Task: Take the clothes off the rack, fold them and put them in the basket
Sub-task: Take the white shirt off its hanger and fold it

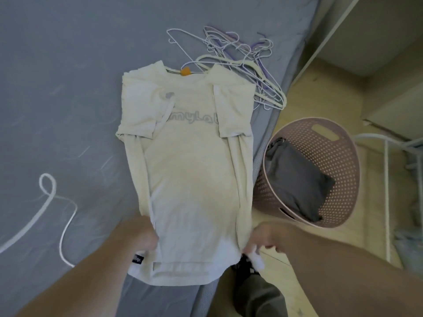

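Cream T-shirt (190, 179), sleeves folded in, on grey bed (68, 88); left hand (144, 234) and right hand (267, 236) pinching its lower edges; pink basket (341, 156) beside.

Flat on the bed (68, 88), the shirt (190, 179) runs away from the fingers (152, 242); left hand (142, 234) and right hand (270, 236) grip its near side edges. Beyond its far end, a pile of hangers (242, 62). Left of the fingers, a lone hanger (49, 202). Right of them, on the floor (332, 92), the basket (338, 156) with a folded garment (297, 179) in it.

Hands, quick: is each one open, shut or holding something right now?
Left hand: grips the cream T-shirt at its lower left edge.
Right hand: pinches the same shirt's lower right edge.
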### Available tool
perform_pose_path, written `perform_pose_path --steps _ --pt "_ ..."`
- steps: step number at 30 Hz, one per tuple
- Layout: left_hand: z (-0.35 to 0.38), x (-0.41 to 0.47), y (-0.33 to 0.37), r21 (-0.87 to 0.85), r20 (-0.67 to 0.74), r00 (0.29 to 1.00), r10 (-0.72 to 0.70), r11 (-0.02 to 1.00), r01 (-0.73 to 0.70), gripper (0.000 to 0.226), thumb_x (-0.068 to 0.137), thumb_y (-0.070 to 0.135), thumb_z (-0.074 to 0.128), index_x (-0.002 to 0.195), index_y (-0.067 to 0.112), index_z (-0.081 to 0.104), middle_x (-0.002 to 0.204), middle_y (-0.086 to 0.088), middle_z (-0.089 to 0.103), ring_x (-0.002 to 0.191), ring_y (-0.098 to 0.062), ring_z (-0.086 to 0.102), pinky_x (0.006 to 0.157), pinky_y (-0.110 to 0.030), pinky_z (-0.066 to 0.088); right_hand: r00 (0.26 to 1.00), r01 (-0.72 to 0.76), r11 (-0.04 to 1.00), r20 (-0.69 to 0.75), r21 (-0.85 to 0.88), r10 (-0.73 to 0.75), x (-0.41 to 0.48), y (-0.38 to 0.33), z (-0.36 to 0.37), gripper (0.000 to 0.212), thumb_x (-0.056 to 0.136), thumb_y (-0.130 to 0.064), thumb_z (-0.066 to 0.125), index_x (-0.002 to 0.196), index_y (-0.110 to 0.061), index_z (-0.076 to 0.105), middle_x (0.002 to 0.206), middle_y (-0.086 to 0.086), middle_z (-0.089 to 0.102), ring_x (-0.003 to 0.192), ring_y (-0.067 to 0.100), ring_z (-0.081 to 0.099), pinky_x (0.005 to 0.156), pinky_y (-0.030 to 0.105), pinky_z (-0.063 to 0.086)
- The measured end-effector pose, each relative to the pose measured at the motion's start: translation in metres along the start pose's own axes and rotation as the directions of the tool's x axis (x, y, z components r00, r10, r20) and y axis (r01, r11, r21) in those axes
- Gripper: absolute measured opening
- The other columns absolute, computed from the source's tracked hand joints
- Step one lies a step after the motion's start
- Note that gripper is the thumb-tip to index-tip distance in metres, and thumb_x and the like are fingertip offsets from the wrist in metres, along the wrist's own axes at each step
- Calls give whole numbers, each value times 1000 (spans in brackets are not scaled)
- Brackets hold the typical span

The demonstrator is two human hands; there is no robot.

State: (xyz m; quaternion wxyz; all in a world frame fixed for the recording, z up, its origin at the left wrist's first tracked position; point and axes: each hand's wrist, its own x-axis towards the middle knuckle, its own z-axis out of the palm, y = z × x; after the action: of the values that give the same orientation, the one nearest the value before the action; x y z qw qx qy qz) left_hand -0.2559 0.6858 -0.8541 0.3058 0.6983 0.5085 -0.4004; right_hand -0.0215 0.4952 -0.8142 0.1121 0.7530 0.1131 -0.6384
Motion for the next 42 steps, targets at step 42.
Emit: perform_pose_path --steps 42 --pt "-364 180 94 -822 -301 845 -441 -329 -464 23 96 -4 45 102 6 65 119 -13 63 108 -22 61 77 -8 46 491 735 497 -867 461 79 93 -202 -406 22 69 -7 44 69 -22 61 80 9 69 85 40 69 82 53 58"
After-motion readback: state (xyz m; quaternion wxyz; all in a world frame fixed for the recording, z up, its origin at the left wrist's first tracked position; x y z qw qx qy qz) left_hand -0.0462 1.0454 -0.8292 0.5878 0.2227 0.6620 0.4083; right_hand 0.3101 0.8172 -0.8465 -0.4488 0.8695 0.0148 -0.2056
